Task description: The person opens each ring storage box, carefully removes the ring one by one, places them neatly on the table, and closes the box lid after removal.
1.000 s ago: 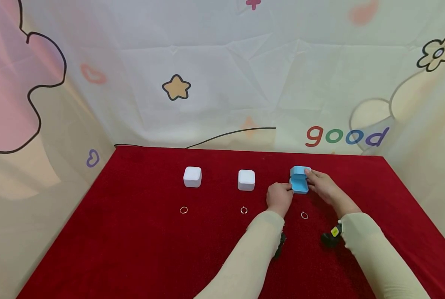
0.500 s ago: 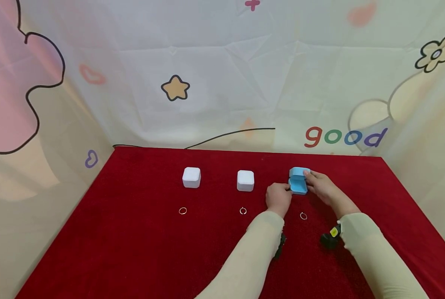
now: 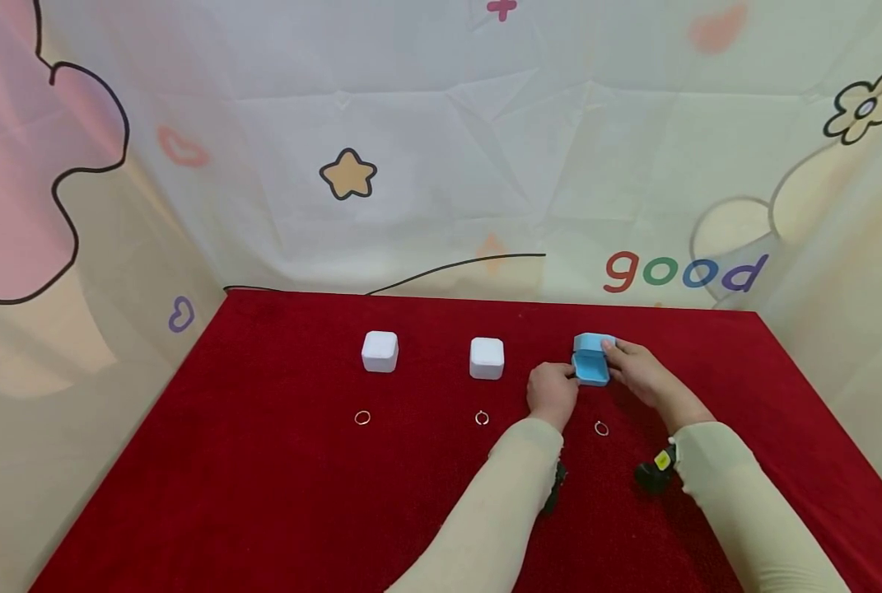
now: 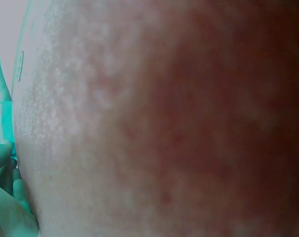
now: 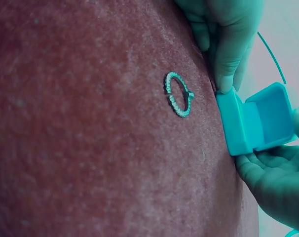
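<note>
A light blue ring box [image 3: 591, 371] stands on the red cloth with its lid raised. Its hollow inside faces the head camera. My left hand [image 3: 553, 393] holds the box's base at its left side, a fingertip pressed to the wall in the right wrist view. On the other side my right hand [image 3: 639, 372] grips it, thumb on the lid and fingers along the base [image 5: 237, 126]. In front of the box lies a small silvery ring [image 5: 179, 95] set with stones, touched by neither hand. Cloth fills most of the left wrist view.
Two white boxes [image 3: 380, 352] with lids down stand in a row to the left. The nearer one is the middle box [image 3: 487, 358]. Before them lie a gold-toned ring [image 3: 362, 417] and an open-banded ring [image 3: 482, 417]. A printed curtain [image 3: 441, 165] rises behind the table.
</note>
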`<move>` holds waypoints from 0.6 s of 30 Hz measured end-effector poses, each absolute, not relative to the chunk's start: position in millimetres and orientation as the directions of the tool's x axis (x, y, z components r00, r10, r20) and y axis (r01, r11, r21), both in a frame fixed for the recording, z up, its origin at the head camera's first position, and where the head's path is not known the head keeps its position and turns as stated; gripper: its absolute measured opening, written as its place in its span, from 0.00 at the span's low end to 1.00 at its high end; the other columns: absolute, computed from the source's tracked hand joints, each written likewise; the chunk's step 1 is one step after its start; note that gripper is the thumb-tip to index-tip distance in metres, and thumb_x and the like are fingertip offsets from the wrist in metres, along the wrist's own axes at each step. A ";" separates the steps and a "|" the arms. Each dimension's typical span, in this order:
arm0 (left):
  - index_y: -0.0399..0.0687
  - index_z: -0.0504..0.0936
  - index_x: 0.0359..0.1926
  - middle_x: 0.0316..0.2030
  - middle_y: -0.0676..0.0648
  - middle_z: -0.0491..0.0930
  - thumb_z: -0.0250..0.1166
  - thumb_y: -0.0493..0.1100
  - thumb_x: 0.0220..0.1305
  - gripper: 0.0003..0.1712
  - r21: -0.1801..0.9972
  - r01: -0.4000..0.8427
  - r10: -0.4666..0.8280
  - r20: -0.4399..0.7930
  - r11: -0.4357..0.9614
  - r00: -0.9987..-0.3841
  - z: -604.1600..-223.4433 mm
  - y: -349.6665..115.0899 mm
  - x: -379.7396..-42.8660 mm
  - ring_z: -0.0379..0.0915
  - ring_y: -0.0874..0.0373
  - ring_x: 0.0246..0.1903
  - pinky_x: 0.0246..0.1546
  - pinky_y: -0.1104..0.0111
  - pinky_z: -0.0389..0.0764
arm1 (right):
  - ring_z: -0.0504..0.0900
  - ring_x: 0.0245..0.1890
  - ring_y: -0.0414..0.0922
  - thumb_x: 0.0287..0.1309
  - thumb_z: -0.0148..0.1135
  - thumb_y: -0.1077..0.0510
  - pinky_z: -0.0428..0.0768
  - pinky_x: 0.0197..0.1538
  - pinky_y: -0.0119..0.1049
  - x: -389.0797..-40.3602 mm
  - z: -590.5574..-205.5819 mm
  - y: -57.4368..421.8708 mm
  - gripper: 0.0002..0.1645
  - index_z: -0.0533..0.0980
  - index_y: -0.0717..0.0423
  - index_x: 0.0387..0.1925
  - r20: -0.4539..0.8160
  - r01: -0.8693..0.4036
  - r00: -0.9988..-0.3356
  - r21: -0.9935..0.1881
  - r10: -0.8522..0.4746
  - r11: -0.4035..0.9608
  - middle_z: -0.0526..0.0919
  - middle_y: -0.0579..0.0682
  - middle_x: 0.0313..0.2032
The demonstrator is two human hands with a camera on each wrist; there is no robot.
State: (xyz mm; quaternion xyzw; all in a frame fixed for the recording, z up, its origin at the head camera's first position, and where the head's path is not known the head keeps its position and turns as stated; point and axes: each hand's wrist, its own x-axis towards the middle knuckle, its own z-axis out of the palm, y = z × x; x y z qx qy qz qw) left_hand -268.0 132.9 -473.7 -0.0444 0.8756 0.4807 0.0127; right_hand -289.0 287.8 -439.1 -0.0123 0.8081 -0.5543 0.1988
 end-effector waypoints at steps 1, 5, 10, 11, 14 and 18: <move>0.50 0.91 0.50 0.47 0.51 0.91 0.71 0.38 0.65 0.13 0.840 -0.082 -0.065 -0.056 0.537 -0.996 -473.8 132.7 -267.7 0.86 0.56 0.49 0.48 0.67 0.86 | 0.45 0.79 0.70 0.83 0.30 0.48 0.52 0.79 0.60 -289.1 -439.3 287.6 0.41 0.33 0.71 0.78 -0.306 0.199 -0.921 -0.901 -0.241 0.385 0.40 0.75 0.79; 0.50 0.91 0.49 0.46 0.51 0.91 0.71 0.38 0.64 0.13 0.833 -0.065 -0.066 -0.034 0.549 -0.997 -472.2 130.9 -266.0 0.86 0.55 0.49 0.47 0.68 0.86 | 0.44 0.79 0.70 0.83 0.29 0.50 0.51 0.79 0.62 -289.7 -440.5 287.6 0.39 0.33 0.73 0.78 -0.291 0.181 -0.921 -0.907 -0.257 0.380 0.40 0.76 0.78; 0.50 0.91 0.49 0.46 0.51 0.91 0.71 0.38 0.64 0.13 0.833 -0.067 -0.070 -0.034 0.549 -0.997 -470.6 130.1 -264.9 0.86 0.56 0.49 0.47 0.69 0.86 | 0.45 0.79 0.69 0.83 0.29 0.53 0.51 0.79 0.62 -290.5 -442.0 288.2 0.38 0.33 0.72 0.78 -0.287 0.173 -0.919 -0.910 -0.271 0.377 0.40 0.76 0.78; 0.50 0.91 0.50 0.46 0.51 0.91 0.71 0.38 0.64 0.13 0.834 -0.070 -0.071 -0.037 0.547 -0.997 -470.3 129.9 -264.8 0.86 0.56 0.49 0.47 0.69 0.86 | 0.45 0.79 0.69 0.83 0.29 0.53 0.51 0.79 0.62 -290.7 -442.1 288.6 0.37 0.33 0.72 0.78 -0.287 0.172 -0.918 -0.910 -0.273 0.378 0.40 0.76 0.78; 0.50 0.91 0.50 0.47 0.51 0.91 0.71 0.38 0.65 0.13 0.837 -0.076 -0.071 -0.045 0.542 -0.996 -469.7 129.8 -265.0 0.86 0.56 0.49 0.47 0.69 0.86 | 0.44 0.79 0.69 0.83 0.29 0.55 0.51 0.79 0.62 -290.5 -441.9 289.5 0.36 0.33 0.71 0.79 -0.287 0.172 -0.916 -0.912 -0.280 0.374 0.39 0.76 0.78; 0.49 0.91 0.50 0.47 0.50 0.91 0.71 0.38 0.65 0.13 0.847 -0.080 -0.067 -0.052 0.525 -0.996 -469.8 129.8 -265.8 0.86 0.55 0.49 0.47 0.67 0.86 | 0.43 0.79 0.69 0.83 0.30 0.56 0.50 0.79 0.63 -290.3 -441.8 290.2 0.36 0.33 0.70 0.79 -0.288 0.173 -0.914 -0.914 -0.286 0.368 0.38 0.75 0.78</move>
